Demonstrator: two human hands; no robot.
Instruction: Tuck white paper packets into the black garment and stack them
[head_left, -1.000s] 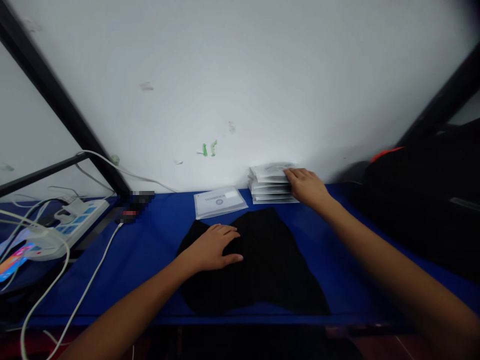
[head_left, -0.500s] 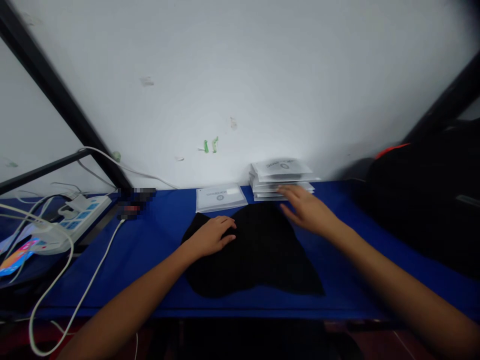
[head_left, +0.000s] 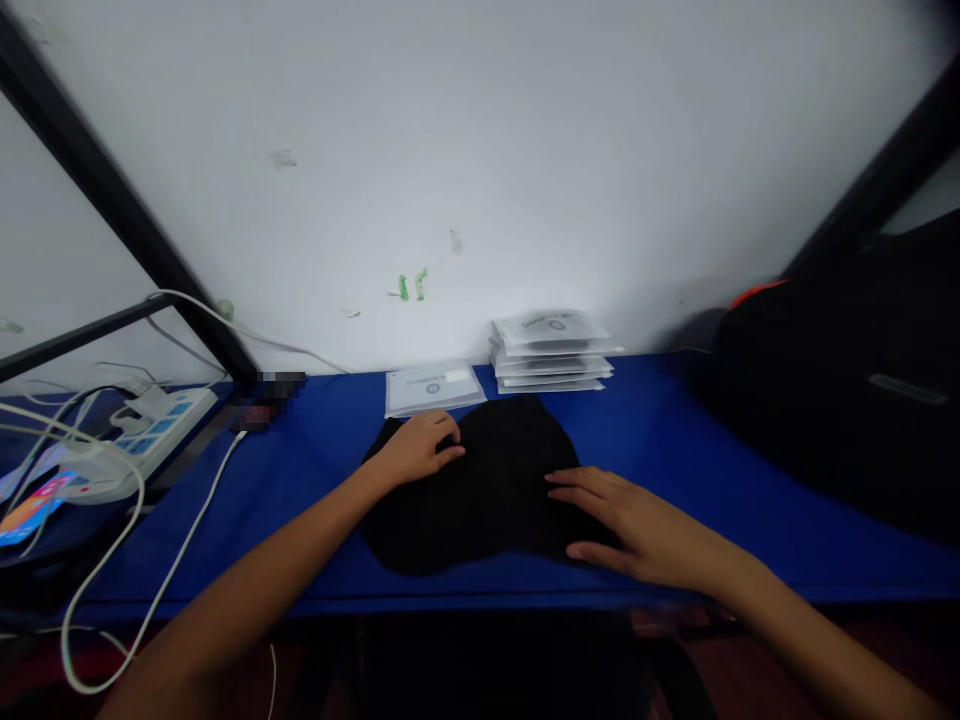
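A piece of black cloth (head_left: pixel 487 490) lies spread on the blue table (head_left: pixel 315 480), with a curved outline. My left hand (head_left: pixel 420 445) rests on its upper left part, fingers loosely bent and apart. On its right side lies my right hand (head_left: pixel 615 520), fingers stretched out and spread, thumb towards the near edge. Neither hand grips the fabric. Just behind the cloth is a flat white packet (head_left: pixel 435 388) with grey print. To the right of that packet stands a stack of similar white packets (head_left: pixel 551 350) against the wall.
A large black bag (head_left: pixel 840 400) fills the right end of the table. At the left are a white power strip (head_left: pixel 165 435), white cables (head_left: pixel 199 520) and a lit phone (head_left: pixel 34 510). A pixelated dark object (head_left: pixel 262 400) sits near the back left corner.
My right hand has moved from beside the packet stack down towards me, onto the right side of the black cloth. The left hand stays on the cloth. The view has shifted slightly.
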